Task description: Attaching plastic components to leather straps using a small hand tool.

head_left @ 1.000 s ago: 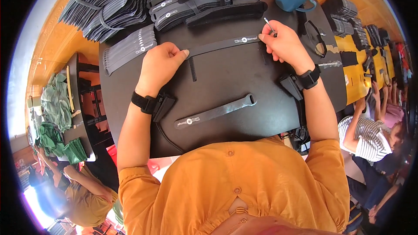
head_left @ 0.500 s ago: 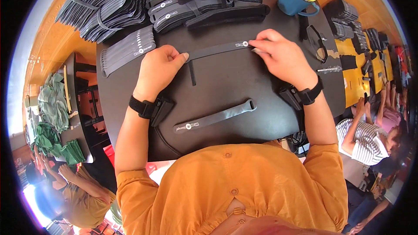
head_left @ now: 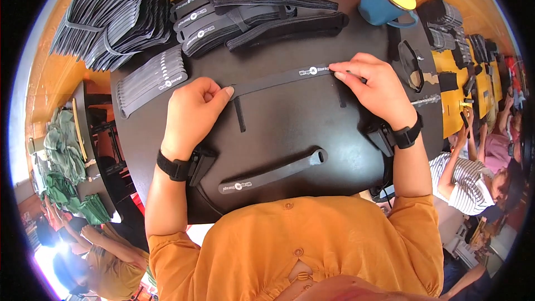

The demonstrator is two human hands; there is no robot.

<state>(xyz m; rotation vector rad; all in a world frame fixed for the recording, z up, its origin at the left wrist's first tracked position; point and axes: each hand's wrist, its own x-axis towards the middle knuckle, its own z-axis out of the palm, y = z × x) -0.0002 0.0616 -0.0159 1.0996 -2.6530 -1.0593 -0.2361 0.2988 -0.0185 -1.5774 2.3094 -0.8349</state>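
A dark grey storage strap [head_left: 273,83] with a white printed mark is stretched flat between my hands, just over the dark table. At its left end my left hand [head_left: 192,108] is closed, thumb against forefinger. My right hand [head_left: 379,88] pinches the other end, beside the printed mark. Two narrow dark strips show below the strap: one strip [head_left: 239,114] near my left fingertips, the other strip [head_left: 342,96] under my right fingers. Nearer to me lies a second strap [head_left: 278,170], its right end turned up with an oval opening.
Left of the held strap lies a neat row of grey straps [head_left: 150,86]. Behind it stand a tall banded bundle [head_left: 114,19] and piled black straps [head_left: 251,19]. A blue mug [head_left: 384,6] with a yellow lid and dark-framed glasses [head_left: 411,66] are at right. Other people work on both sides.
Both hands, with the strap between them, appear lower in the view and slightly farther apart. The strip near my right fingers has come into sight. The view itself has shifted a little.
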